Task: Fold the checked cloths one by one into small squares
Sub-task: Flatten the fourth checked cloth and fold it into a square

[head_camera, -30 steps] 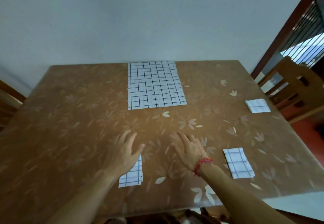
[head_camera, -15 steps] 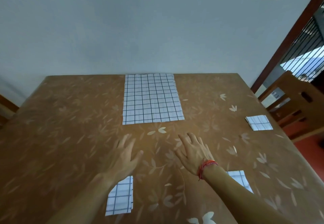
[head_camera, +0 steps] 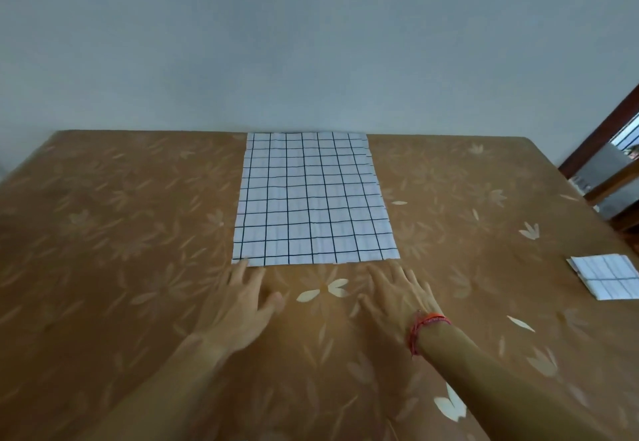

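The checked cloth (head_camera: 313, 198) lay flat and unfolded at the far middle of the desk (head_camera: 103, 233). Both hands sat by its near edge, probably to lift it for a first fold: the left hand (head_camera: 238, 306), fingers spread and straight, at the left corner; the right hand (head_camera: 397, 297), fingers likewise apart and empty, just short of it. A folded cloth (head_camera: 607, 276) lay well apart on the right

Folded checked cloth (head_camera: 608, 276) cut off by the right edge, left hand (head_camera: 242, 306) and right hand (head_camera: 397, 299) smeared with blur, fingertips at the near edge of the spread checked cloth (head_camera: 311, 198), contact impossible to tell, bench (head_camera: 121, 268) cropped at bottom and sides.
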A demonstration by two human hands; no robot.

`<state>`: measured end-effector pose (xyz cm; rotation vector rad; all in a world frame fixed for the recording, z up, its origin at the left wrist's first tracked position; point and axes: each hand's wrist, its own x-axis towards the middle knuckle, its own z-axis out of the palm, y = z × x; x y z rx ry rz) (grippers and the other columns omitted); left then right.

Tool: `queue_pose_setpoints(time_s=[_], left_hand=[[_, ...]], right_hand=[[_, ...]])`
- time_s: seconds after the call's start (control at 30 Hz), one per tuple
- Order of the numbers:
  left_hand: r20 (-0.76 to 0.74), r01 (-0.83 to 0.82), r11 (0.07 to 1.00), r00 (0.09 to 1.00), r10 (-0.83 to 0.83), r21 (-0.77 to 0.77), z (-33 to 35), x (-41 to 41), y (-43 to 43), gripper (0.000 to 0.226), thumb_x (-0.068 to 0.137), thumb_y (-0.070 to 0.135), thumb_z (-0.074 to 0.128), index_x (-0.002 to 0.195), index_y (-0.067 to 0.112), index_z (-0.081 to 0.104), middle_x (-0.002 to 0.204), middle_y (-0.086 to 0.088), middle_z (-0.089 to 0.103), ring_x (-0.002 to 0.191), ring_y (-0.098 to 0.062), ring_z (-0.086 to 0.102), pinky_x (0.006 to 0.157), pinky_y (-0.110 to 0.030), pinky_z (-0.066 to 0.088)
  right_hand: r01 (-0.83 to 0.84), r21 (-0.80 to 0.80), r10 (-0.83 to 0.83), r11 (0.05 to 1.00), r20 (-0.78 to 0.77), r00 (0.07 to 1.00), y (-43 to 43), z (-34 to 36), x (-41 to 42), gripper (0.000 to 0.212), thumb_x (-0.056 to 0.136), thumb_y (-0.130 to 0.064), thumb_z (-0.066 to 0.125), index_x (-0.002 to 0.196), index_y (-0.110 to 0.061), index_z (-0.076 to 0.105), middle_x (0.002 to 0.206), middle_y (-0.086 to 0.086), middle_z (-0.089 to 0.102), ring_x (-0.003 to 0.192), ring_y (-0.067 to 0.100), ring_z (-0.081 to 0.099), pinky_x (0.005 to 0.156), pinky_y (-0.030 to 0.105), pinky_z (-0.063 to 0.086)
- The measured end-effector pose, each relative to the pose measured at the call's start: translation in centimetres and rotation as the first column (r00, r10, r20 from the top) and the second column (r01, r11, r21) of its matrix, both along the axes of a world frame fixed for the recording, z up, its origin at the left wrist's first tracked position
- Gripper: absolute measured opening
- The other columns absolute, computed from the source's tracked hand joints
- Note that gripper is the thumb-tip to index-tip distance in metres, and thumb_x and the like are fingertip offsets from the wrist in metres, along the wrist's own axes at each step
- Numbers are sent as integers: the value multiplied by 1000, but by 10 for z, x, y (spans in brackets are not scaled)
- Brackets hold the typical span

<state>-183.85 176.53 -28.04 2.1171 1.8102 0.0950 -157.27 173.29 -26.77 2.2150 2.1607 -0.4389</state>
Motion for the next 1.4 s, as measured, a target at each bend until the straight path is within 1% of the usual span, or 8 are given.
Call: queue_pose_setpoints(time_s=[0.2, 0.4, 0.67, 0.8, 0.97, 1.1, 1.23, 1.4], left_hand=[[-69, -35, 998, 997, 32, -49, -36, 4, 30, 68, 96, 60, 32, 153, 28, 17, 162, -9, 0, 149, -26, -3, 119, -43, 9], [-171, -13, 1000, 985, 13, 3, -45, 10, 31, 73, 95, 62, 27, 154, 23, 11, 163, -11, 0, 150, -24, -3, 121, -42, 6], [-155, 16, 986, 988, 10, 166, -42, 9, 20, 61, 97, 45, 42, 146, 9, 38, 156, -5, 32, 145, -17, 25, 118, -40, 21], [-52, 74, 920, 997, -59, 384, -41, 1, 16, 28, 82, 8, 66, 110, 3, 68, 112, -7, 69, 106, -24, 65, 90, -41, 52], [56, 65, 886, 993, -102, 459, -24, -2, 4, 19, 75, -3, 73, 90, 9, 69, 84, 2, 67, 76, -21, 64, 71, -35, 54], [114, 69, 881, 984, -138, 468, -8, 0, -14, 25, 71, -8, 74, 82, 12, 63, 71, 5, 61, 62, -17, 58, 57, -29, 46], [122, 88, 898, 980, -155, 432, -2, 1, -38, 31, 73, -6, 73, 99, 10, 68, 80, 3, 62, 71, -20, 60, 59, -31, 50], [145, 130, 903, 968, -205, 409, 15, 4, -76, 11, 79, 2, 72, 84, 12, 70, 81, 6, 53, 69, -14, 52, 57, -28, 47]], right_hand=[[10, -41, -8, 999, 53, 999, 35, -35, 6, 64, 94, -59, 27, 151, -33, 9, 160, 9, 2, 148, 26, -1, 116, 45, 18], [-25, -52, 29, 998, 80, 996, 42, -49, 7, 73, 92, -65, 20, 153, -27, 8, 161, 11, 0, 148, 24, -8, 118, 41, 9], [-78, 103, 63, 992, 143, 988, 36, -47, 6, 56, 95, -46, 22, 138, -15, 40, 147, 1, 37, 140, 17, 23, 113, 33, 20], [-162, 138, 130, 977, 218, 967, 36, -42, 15, 40, 95, -41, 32, 114, -19, 60, 115, -5, 57, 118, 17, 44, 103, 29, 28], [-186, 278, 113, 942, 259, 959, 23, -23, 32, 17, 64, -36, 74, 60, -21, 66, 64, -6, 60, 70, 21, 59, 79, 29, 34], [-145, 252, 91, 957, 216, 972, -3, 7, 40, 36, 65, -45, 43, 62, -20, 69, 61, -7, 63, 69, 21, 61, 69, 31, 44], [-76, 186, 24, 980, 266, 964, -33, 21, 55, 27, 66, -37, 52, 79, -21, 69, 65, -6, 65, 71, 23, 60, 72, 35, 44], [2, 272, -66, 962, 225, 972, -80, 33, 70, 8, 53, -21, 67, 60, -24, 69, 62, -2, 56, 67, 27, 58, 61, 36, 46]])
